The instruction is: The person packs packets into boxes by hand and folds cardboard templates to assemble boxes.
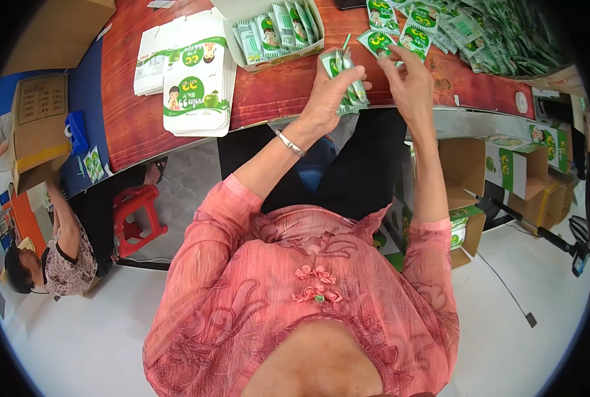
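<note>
Above the table's near edge, my left hand (330, 94) is closed around a few small green-and-white sachets (355, 94) standing on end. To its right, my right hand (412, 85) has its thumb and fingers apart at loose sachets (414, 40) on the table. Its fingertips overlap the lower edge of one sachet (377, 42); whether they press on it I cannot tell. Beyond my left hand sits an open white box (276, 62) with a row of upright sachets (269, 33) inside. A thin green stick (346, 41) shows just above the held sachets.
Flat printed cartons (199, 99) are stacked left on the red wood-patterned table (126, 99). A big sachet heap (506, 40) fills the far right. Open cardboard boxes (463, 165) stand below right. Another person (66, 255) works at left beside a red stool (136, 221).
</note>
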`<state>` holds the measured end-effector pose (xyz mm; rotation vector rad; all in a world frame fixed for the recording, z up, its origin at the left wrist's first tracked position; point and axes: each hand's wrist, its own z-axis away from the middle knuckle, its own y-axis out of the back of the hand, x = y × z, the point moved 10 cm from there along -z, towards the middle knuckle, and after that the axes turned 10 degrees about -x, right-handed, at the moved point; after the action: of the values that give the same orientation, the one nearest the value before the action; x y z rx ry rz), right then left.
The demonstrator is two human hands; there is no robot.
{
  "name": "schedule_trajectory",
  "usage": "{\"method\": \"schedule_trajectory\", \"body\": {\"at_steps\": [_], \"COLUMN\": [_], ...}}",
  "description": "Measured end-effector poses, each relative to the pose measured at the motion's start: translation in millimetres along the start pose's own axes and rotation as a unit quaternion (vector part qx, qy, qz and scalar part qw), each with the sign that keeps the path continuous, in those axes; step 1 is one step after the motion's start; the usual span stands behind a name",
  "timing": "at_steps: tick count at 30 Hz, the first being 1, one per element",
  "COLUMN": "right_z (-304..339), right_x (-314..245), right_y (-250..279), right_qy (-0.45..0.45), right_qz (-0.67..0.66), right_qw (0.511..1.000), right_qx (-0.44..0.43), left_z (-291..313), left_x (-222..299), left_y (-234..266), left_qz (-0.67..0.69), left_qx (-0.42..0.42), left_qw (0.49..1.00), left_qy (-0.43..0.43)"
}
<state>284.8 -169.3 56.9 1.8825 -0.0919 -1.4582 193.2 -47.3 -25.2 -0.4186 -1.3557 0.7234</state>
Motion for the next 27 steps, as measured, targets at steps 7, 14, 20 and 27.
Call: {"method": "schedule_trajectory", "body": {"at_steps": [7,14,20,27], "right_z": [1.0,26.1,0.7,-28.3], "right_x": [2.1,-33.5,10.7,38.1], "right_y": [-11.2,-7.1,-29.4,22.6], "right_qy": [0.163,0.144,0.007,0.123], "right_qz": [0.395,0.073,-0.263,0.418], "right_qw": [0.901,0.986,0.948,0.893], "right_qx": [0.077,0.032,-0.177,0.116], "left_z": [3.9,-2.0,-7.2,1.0], "left_x": [4.4,2.7,-2.7,-4.1], "left_y": [-9.3,-7.9,0.1,-7.0], "left_qz": [0.059,0.063,0.061,0.076], "left_qx": [-0.006,0.022,-0.002,0.016], "left_qw": [0.998,0.997,0.998,0.997], "left_qy": [0.003,-0.044,-0.013,0.026]}}
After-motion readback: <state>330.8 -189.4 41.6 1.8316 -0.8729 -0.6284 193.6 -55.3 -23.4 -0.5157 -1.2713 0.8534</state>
